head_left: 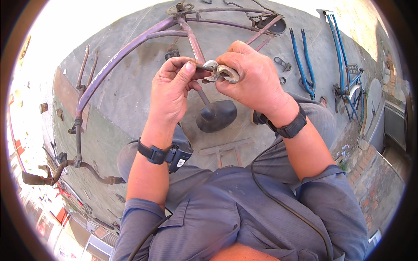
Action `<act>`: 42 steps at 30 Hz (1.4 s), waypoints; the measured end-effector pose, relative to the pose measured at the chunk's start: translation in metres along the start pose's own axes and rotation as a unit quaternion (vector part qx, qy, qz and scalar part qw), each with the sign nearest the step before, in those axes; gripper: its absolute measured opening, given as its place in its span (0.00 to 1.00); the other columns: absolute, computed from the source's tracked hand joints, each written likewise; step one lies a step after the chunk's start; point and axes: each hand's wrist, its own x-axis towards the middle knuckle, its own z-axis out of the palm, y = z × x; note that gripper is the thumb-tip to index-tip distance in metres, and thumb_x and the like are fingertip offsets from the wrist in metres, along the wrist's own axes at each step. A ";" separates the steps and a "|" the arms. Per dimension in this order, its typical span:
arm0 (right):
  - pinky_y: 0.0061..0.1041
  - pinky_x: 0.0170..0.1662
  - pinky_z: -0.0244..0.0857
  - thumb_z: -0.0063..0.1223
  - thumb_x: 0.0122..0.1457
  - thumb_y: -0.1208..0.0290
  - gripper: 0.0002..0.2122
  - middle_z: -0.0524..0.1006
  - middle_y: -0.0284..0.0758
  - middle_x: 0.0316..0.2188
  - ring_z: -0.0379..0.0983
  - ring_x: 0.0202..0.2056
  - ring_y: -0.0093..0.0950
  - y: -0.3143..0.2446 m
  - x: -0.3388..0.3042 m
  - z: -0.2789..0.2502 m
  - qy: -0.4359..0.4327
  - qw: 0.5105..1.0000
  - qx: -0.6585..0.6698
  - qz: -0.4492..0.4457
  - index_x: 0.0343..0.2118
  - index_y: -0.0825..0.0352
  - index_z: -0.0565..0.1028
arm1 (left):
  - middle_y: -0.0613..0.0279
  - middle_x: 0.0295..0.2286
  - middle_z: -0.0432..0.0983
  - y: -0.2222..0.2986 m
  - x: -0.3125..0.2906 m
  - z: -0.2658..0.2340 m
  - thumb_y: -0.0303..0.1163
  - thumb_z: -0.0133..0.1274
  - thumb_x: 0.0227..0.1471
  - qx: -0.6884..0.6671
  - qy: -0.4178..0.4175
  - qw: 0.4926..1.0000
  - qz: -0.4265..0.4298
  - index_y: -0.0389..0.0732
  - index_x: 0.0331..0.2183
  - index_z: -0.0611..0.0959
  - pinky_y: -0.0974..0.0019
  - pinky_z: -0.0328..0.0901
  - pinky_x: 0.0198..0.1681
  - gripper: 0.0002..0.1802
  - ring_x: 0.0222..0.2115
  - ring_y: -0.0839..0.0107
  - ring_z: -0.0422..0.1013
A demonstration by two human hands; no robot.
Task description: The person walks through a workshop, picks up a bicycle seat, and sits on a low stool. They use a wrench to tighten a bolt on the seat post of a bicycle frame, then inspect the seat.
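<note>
Grey hollowed fitting (224,70) | right grip (254,74) || dark rod (203,68) | left grip (171,88)

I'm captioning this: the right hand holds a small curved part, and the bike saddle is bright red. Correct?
Not quite: the bike saddle is black, as the head view shows. The right hand does hold a small curved part.

I view a worn, grey-white metal fitting (226,74) with a curved hollow, gripped by the right hand (257,78). A slim dark rod (203,67), in the left hand (170,87), points toward it.
</note>
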 end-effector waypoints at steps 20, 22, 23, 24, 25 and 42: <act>0.25 0.33 0.64 0.67 0.46 0.73 0.12 0.72 0.33 0.26 0.68 0.27 0.27 0.017 0.003 -0.026 0.066 0.992 0.090 0.052 0.31 0.70 0.77 | 0.66 0.32 0.79 -0.025 0.028 -0.004 0.26 0.59 0.58 0.401 0.084 0.909 0.074 0.36 0.39 0.80 0.76 0.68 0.34 0.08 0.33 0.79 0.76; 0.22 0.31 0.62 0.68 0.47 0.73 0.11 0.71 0.30 0.26 0.65 0.27 0.22 0.019 0.002 -0.028 0.068 0.990 0.106 0.062 0.32 0.70 0.77 | 0.65 0.30 0.81 -0.032 0.031 -0.006 0.28 0.61 0.56 0.423 0.089 0.897 0.096 0.36 0.37 0.81 0.73 0.69 0.34 0.08 0.30 0.79 0.75; 0.20 0.30 0.61 0.68 0.47 0.74 0.11 0.71 0.29 0.26 0.64 0.27 0.19 0.019 0.002 -0.028 0.069 0.989 0.108 0.068 0.32 0.70 0.77 | 0.64 0.29 0.81 -0.035 0.032 -0.006 0.28 0.61 0.56 0.430 0.094 0.893 0.098 0.36 0.36 0.81 0.72 0.70 0.34 0.08 0.29 0.79 0.75; 0.19 0.30 0.59 0.68 0.48 0.74 0.11 0.71 0.27 0.27 0.63 0.27 0.17 0.019 0.002 -0.028 0.071 0.984 0.140 0.082 0.32 0.69 0.77 | 0.64 0.29 0.82 -0.037 0.033 -0.006 0.28 0.62 0.55 0.443 0.091 0.886 0.102 0.36 0.36 0.81 0.72 0.70 0.34 0.08 0.28 0.78 0.76; 0.17 0.29 0.58 0.68 0.48 0.75 0.11 0.71 0.25 0.27 0.63 0.27 0.15 0.019 0.002 -0.029 0.074 0.978 0.167 0.098 0.32 0.69 0.77 | 0.63 0.29 0.82 -0.039 0.034 -0.006 0.28 0.62 0.55 0.453 0.089 0.881 0.100 0.36 0.36 0.81 0.71 0.71 0.34 0.08 0.28 0.77 0.76; 0.13 0.26 0.51 0.67 0.49 0.74 0.10 0.70 0.21 0.27 0.56 0.25 0.10 0.020 0.000 -0.045 0.085 0.964 0.207 0.141 0.33 0.66 0.78 | 0.59 0.30 0.80 -0.047 0.040 -0.003 0.24 0.62 0.50 0.539 0.012 0.829 0.150 0.37 0.34 0.82 0.67 0.72 0.34 0.08 0.29 0.68 0.79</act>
